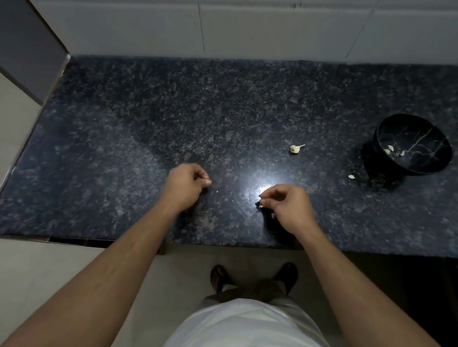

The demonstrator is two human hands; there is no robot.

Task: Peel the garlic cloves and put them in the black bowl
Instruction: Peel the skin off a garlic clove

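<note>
- Head view showed the left hand [187, 183] curled, apparently empty; the right hand [287, 203] pinched garlic skin [261, 206] low over the counter [146, 116].
- Peeling seemed midway: cloves [389, 150] lay in the black bowl [435, 168], far right.
- One unpeeled clove [295, 148] awaited picking up.

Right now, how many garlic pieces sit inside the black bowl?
3 small pale pieces lie at the bottom of the black bowl: two close together and one just right of them. Whether they are cloves or skin is unclear.
</note>
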